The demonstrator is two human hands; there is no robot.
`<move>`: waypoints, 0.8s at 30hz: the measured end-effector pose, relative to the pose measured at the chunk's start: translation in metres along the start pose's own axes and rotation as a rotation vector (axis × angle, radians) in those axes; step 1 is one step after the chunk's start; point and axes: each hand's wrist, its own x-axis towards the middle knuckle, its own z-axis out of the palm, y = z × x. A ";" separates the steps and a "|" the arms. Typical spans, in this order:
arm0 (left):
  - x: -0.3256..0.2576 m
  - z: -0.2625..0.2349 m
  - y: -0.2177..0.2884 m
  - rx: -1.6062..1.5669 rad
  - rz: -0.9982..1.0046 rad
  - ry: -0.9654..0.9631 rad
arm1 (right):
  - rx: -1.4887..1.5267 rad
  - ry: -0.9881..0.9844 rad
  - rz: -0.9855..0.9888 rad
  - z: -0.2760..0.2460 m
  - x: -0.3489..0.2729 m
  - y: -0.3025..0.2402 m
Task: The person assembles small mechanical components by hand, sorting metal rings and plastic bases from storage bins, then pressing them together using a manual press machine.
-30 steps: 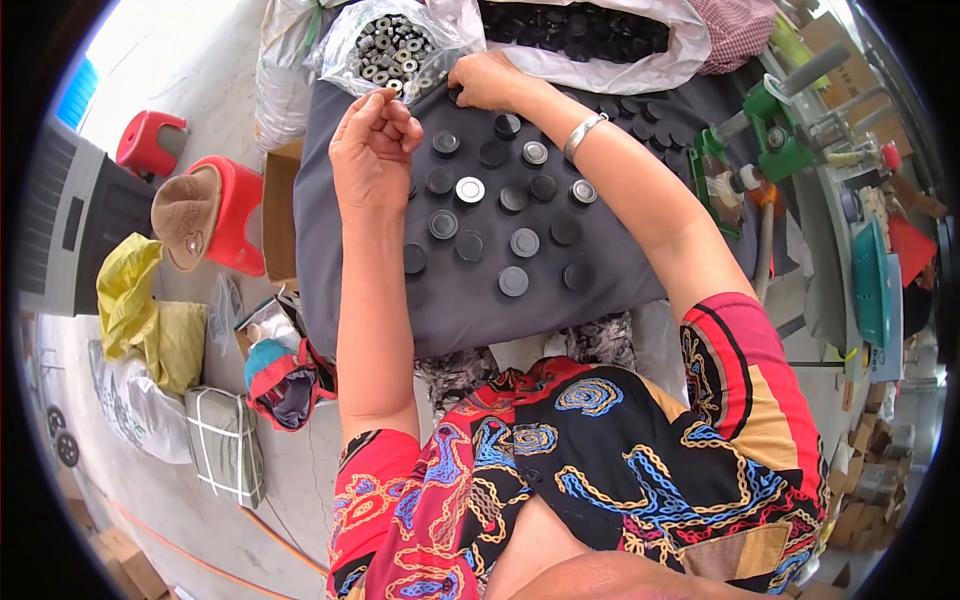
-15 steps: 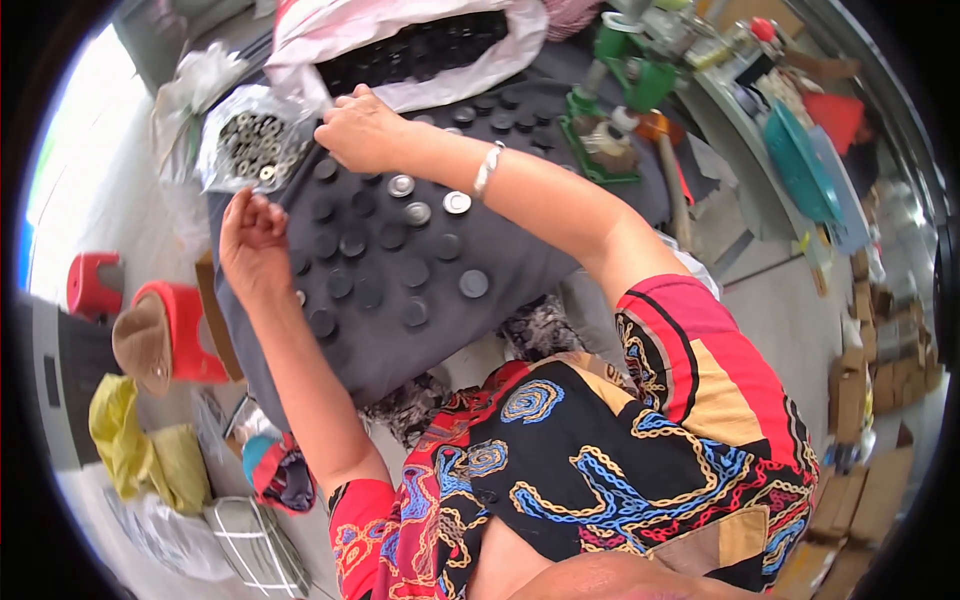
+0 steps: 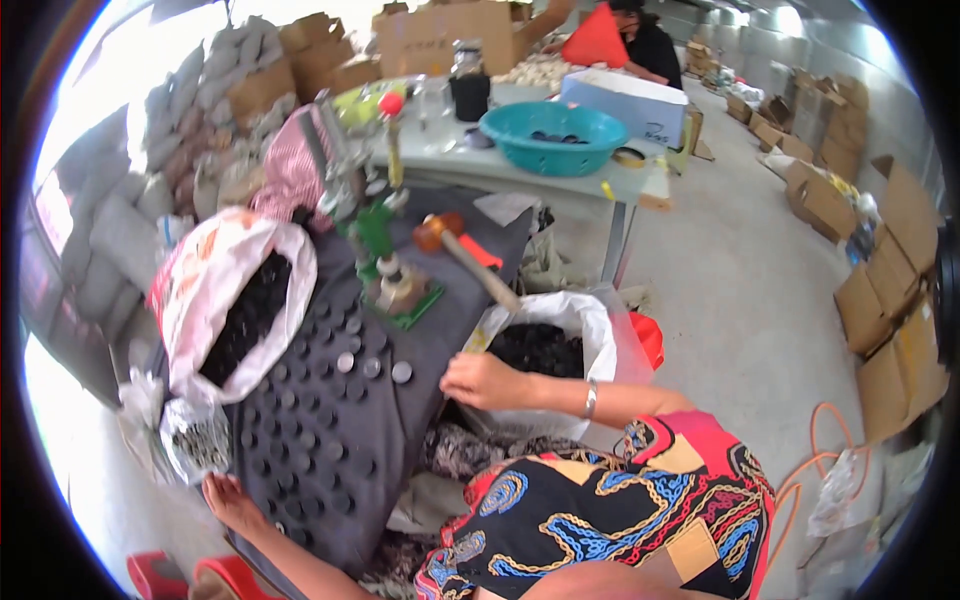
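Observation:
My left hand [image 3: 235, 505] is at the left edge of the dark cloth-covered table [image 3: 405, 440], just below a clear plastic bag of small metal rings [image 3: 200, 440]. Its fingers are bent together; anything in them is hidden. Across the table, my right hand [image 3: 485, 382] is curled closed by the right edge, beside a white bag of black caps [image 3: 540, 350]. What it may hold does not show. Many round black caps [image 3: 305, 440] lie spread over the cloth. A few silver-topped pieces [image 3: 401, 372] sit among them, left of my right hand.
A large pink-white bag of black pieces [image 3: 245, 320] lies at the table's far left. Behind stand a green hand press [image 3: 375, 240] and a mallet [image 3: 470, 260]. A teal basin [image 3: 555, 140] rests on another table; a person [image 3: 655, 50] is beyond. Cardboard boxes [image 3: 895, 300] line the right.
The view has swung to the right, showing the other table and the white bag. My right hand has left the ring bag for the table's right edge. My left hand stays near the rings.

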 end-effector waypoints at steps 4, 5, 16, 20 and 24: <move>0.025 0.015 -0.004 0.089 0.064 0.146 | 0.107 0.020 0.281 0.029 -0.043 0.020; 0.025 0.024 -0.002 0.087 0.082 0.050 | 0.104 0.026 0.284 0.034 -0.051 0.024; -0.072 0.217 0.029 0.472 0.004 -0.241 | 0.103 -0.272 0.274 0.089 -0.037 0.019; -0.093 0.306 0.003 0.622 -0.158 -0.648 | 0.085 -0.432 0.409 0.098 -0.065 0.027; -0.092 0.394 0.009 0.727 -0.039 -0.917 | 0.033 -0.575 0.428 0.110 -0.064 0.011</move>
